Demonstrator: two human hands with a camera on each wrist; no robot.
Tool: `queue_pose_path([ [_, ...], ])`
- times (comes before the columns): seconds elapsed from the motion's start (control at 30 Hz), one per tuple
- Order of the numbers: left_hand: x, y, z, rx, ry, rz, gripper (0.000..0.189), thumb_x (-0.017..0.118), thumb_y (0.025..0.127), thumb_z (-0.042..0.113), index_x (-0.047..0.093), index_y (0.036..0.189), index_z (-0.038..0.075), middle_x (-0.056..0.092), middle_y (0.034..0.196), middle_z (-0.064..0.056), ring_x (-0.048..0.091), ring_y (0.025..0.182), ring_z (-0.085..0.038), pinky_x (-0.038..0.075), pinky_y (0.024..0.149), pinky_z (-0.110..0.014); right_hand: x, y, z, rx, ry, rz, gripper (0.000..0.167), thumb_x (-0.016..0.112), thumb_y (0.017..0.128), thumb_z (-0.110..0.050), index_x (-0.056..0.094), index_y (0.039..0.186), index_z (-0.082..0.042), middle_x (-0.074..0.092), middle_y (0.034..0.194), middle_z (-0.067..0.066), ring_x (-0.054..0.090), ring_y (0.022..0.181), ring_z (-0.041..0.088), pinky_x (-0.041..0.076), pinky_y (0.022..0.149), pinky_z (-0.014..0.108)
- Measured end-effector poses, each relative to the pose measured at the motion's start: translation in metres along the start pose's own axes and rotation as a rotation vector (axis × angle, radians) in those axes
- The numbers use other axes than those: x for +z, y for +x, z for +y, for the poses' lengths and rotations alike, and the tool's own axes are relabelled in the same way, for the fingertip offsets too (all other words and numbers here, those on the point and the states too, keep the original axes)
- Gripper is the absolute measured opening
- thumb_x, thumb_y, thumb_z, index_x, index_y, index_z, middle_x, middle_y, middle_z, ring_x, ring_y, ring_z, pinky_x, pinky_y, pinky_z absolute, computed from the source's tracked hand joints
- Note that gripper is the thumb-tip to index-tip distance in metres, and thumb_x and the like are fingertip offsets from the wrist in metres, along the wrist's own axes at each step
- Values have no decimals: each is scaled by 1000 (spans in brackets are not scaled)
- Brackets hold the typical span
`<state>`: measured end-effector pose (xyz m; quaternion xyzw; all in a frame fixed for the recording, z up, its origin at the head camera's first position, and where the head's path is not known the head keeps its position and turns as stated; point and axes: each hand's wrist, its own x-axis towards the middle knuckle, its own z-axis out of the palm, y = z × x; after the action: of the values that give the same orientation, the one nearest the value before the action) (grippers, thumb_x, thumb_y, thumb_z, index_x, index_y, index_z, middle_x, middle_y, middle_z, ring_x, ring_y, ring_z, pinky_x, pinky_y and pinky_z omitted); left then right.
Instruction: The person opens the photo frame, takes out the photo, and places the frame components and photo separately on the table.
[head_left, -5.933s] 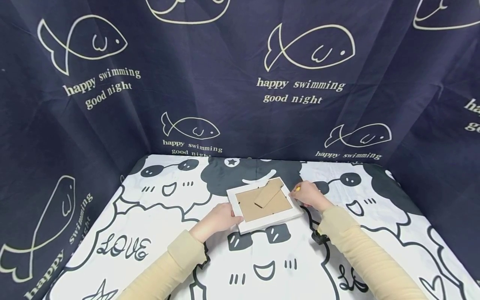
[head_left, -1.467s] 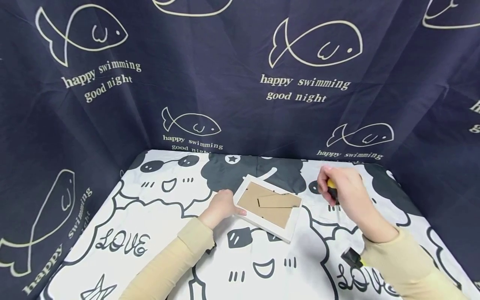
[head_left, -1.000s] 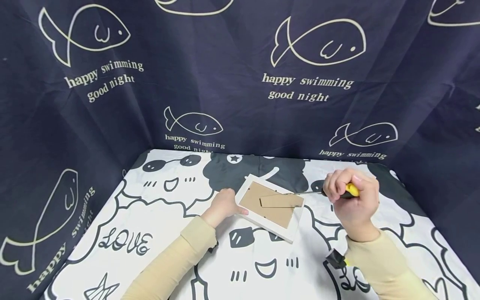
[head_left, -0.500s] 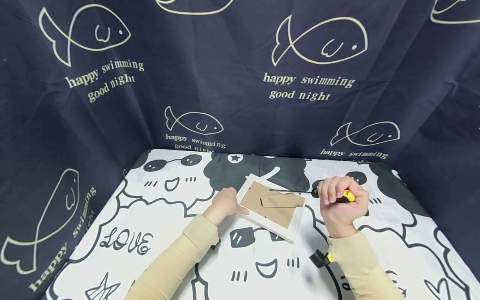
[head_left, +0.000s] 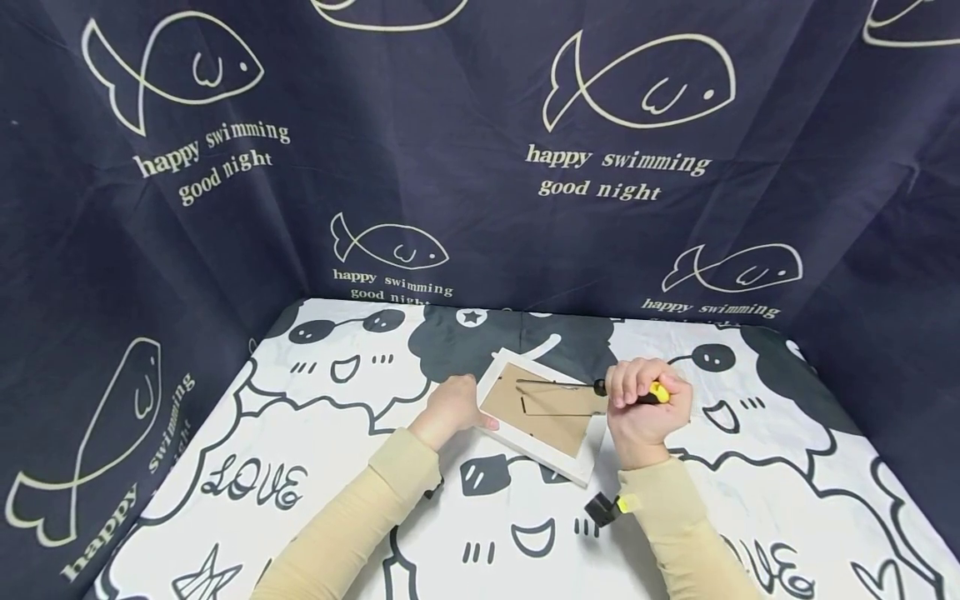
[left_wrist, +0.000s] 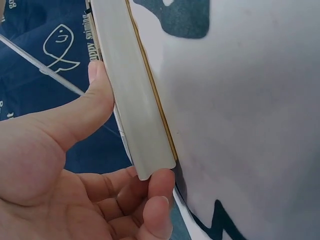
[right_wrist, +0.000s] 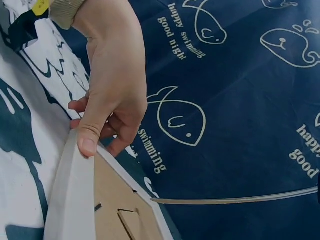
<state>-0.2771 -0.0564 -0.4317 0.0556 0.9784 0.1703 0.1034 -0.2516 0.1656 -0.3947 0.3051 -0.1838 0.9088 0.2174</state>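
- Across the upper part of the head view hangs a dark blue curtain (head_left: 480, 183) printed with fish outlines.
- Below it, cartoon cloth covers the tabletop (head_left: 555, 575).
- Just right of centre on the cloth lies a white picture frame (head_left: 540, 452), back upward.
- At its left edge, the left hand (head_left: 453, 408) pinches the frame, thumb on the back border, other fingers curled at the edge.
- Right of centre, the right hand (head_left: 647, 404) wraps its fingers round the handle of a screwdriver (head_left: 599, 387).
- Inside the border sits a brown backing board (head_left: 551, 425) with its stand strut (head_left: 562, 402).
- Leftward over the board's upper part runs the screwdriver's thin shaft; whether its tip touches is unclear.
- Around the board's edge show small dark tabs (right_wrist: 98, 206). Work there looks unfinished: the board is seated, nothing lies removed, and which tabs are dealt with is too small to tell.
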Motion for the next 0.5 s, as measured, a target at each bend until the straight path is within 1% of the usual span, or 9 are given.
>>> queue_pose_path([
  [0.1, -1, -1, 0, 18, -8, 10, 84, 84, 57, 50, 58, 113, -7, 63, 107, -23, 63, 90, -32, 53, 74, -41, -2, -1, 7, -5, 2, 33, 32, 18, 78, -12, 29, 50, -4, 26, 40, 5, 25, 32, 14, 19, 34, 24],
  [0.23, -1, -3, -1, 45, -23, 14, 83, 84, 60, 48, 56, 113, -9, 61, 110, -26, 61, 98, -35, 51, 84, -42, -5, -3, 14, -7, 9, 60, 32, 16, 79, -12, 28, 50, -4, 25, 41, 4, 24, 33, 14, 18, 34, 24],
  [0.33, -1, -5, -1, 47, -22, 9, 84, 83, 61, 49, 55, 115, -10, 60, 111, -26, 60, 101, -36, 50, 86, -43, -8, -4, 18, 0, 13, 61, 32, 17, 79, -11, 29, 50, -4, 25, 41, 4, 24, 33, 14, 19, 34, 25],
  [0.5, -1, -4, -1, 44, -16, -1, 84, 83, 60, 48, 55, 116, -9, 60, 113, -26, 60, 102, -35, 50, 86, -43, -10, -7, 20, 2, 16, 77, 32, 16, 79, -11, 28, 50, -4, 25, 42, 3, 23, 34, 14, 18, 35, 24],
])
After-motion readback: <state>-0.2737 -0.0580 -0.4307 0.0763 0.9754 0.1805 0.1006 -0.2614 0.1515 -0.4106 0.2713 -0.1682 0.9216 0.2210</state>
